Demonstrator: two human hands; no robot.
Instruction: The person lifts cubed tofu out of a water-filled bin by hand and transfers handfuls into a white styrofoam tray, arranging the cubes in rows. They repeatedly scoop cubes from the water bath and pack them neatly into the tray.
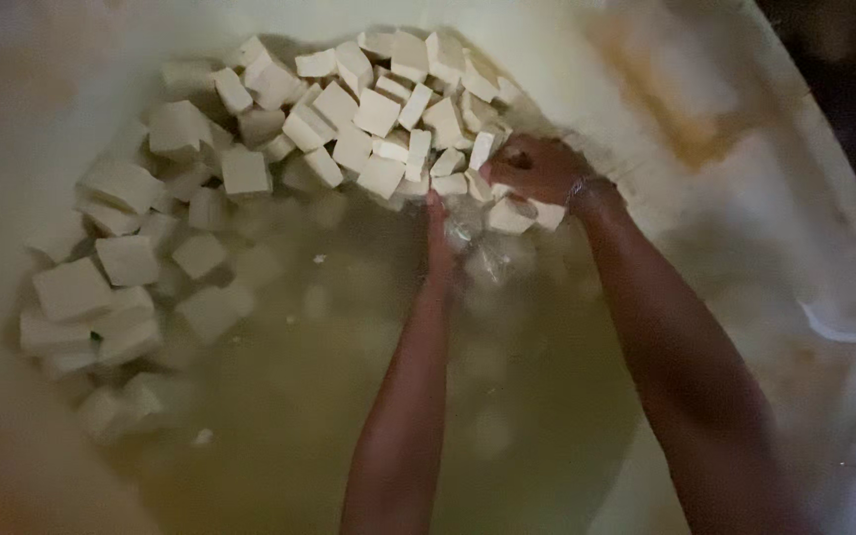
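Observation:
A large pale tub [705, 109] holds murky yellowish water [349, 396] and several white cubes of tofu-like curd [349, 109] heaped along its far and left sides. My right hand [537, 166] is closed over white blocks at the right end of the far heap. My left hand [440, 238] reaches into the water just below that heap, fingers pointing away from me, beside a clear plastic bag [482, 253] that sits partly under the surface. Whether the left hand grips the bag is hidden by water and blur.
More white cubes [111, 297] lie piled at the left of the tub, some sunk under the water. The tub's stained rim [844, 327] runs down the right side. Beyond it at the top right is dark.

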